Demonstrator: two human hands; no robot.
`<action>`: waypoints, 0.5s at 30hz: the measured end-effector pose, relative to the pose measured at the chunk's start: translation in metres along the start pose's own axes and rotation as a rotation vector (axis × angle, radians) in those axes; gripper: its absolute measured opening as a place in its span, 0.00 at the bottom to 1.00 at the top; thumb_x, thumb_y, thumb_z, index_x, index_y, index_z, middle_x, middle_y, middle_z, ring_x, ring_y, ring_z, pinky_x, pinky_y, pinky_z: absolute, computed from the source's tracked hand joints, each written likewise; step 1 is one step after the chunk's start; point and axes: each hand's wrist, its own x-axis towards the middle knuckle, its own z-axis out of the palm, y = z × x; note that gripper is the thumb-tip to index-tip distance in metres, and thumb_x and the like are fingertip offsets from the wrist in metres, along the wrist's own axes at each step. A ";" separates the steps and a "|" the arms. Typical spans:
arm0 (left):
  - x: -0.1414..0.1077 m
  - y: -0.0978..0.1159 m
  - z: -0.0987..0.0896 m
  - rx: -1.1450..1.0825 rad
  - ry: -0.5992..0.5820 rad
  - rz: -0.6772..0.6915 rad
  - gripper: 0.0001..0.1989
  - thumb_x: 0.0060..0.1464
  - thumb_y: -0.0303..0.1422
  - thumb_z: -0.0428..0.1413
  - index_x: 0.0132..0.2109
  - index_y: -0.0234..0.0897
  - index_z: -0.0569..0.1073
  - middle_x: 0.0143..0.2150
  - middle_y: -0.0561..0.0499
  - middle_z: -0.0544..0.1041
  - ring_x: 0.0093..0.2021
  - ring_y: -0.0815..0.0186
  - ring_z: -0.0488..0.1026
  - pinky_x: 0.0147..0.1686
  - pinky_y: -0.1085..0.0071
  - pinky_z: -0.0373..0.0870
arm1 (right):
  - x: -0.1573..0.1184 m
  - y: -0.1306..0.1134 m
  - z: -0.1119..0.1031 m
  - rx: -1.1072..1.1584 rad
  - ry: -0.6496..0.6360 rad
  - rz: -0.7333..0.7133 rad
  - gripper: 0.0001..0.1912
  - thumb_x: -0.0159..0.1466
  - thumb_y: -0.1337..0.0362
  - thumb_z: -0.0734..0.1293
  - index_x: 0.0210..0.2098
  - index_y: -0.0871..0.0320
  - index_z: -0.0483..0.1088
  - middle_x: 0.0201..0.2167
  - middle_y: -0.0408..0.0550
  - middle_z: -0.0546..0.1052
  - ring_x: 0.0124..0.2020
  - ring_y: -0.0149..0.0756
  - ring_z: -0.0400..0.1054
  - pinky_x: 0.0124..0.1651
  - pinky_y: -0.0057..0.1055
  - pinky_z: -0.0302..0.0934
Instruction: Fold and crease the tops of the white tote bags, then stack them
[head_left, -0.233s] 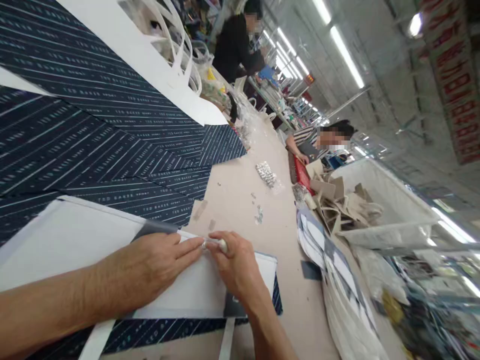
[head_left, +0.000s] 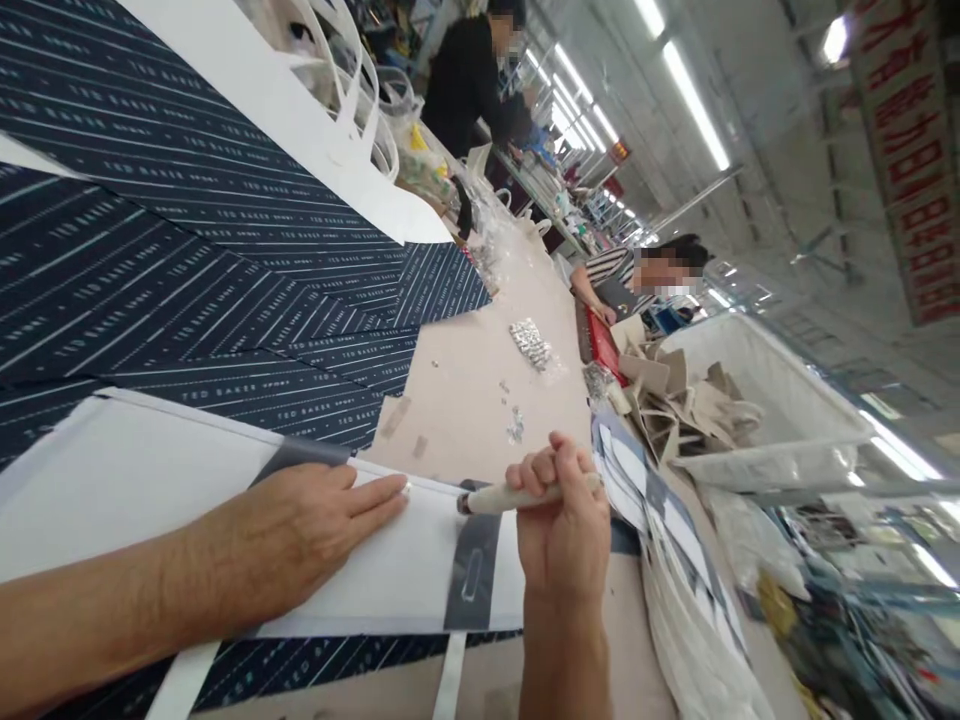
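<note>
1. Long factory bench point(head_left: 480, 390) of pale board under strip lights, running away up the line; two other people work farther along it, one standing, one bent over a red tray.
2. Navy striped sheets point(head_left: 187, 270) fan across the left of the bench; on top of them, nearest the person, lies a white panel point(head_left: 135, 480) with a grey strip point(head_left: 472, 560) crossing its right end.
3. Left hand point(head_left: 300, 535) lies flat and spread on the panel, palm down, holding nothing; its fingertips point(head_left: 394, 488) touch the panel's far fold.
4. Right hand point(head_left: 562, 520) is closed in a fist round a pale-handled tool point(head_left: 502, 497); the handle passes through the fist, the dark tip sticking out toward the left hand.
5. Tool's long axis runs left to right, nearly in line with the fold; its tip sits on the fold at the top of the grey strip, near the left fingertips but apart from them.
6. Panel lies left of the right hand, under the left one; the left hand is the nearer, already pressing it.
7. Right of the right hand: a stack point(head_left: 675, 560) of folded panels; beyond it a white bin point(head_left: 765, 400) with card offcuts point(head_left: 675, 395); small shiny bits point(head_left: 531, 345) lie mid-bench.
</note>
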 end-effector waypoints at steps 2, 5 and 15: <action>0.001 0.000 0.001 -0.015 -0.012 0.013 0.25 0.55 0.18 0.53 0.57 0.30 0.84 0.60 0.47 0.87 0.34 0.58 0.75 0.37 0.58 0.75 | 0.005 0.012 0.004 0.222 0.078 0.046 0.17 0.58 0.52 0.83 0.35 0.54 0.77 0.18 0.27 0.57 0.18 0.24 0.48 0.26 0.24 0.58; 0.001 0.000 0.003 0.003 -0.032 0.009 0.25 0.56 0.20 0.55 0.58 0.31 0.84 0.59 0.46 0.86 0.33 0.57 0.74 0.36 0.57 0.73 | 0.014 0.043 0.005 0.374 0.130 0.099 0.16 0.61 0.51 0.80 0.33 0.53 0.75 0.16 0.24 0.48 0.16 0.24 0.37 0.21 0.22 0.49; 0.001 0.002 0.003 -0.036 -0.149 -0.012 0.24 0.60 0.22 0.56 0.61 0.33 0.81 0.61 0.40 0.84 0.38 0.56 0.76 0.35 0.55 0.70 | 0.029 0.097 -0.004 0.435 0.198 0.150 0.15 0.65 0.51 0.75 0.31 0.52 0.72 0.16 0.24 0.44 0.18 0.26 0.31 0.20 0.21 0.46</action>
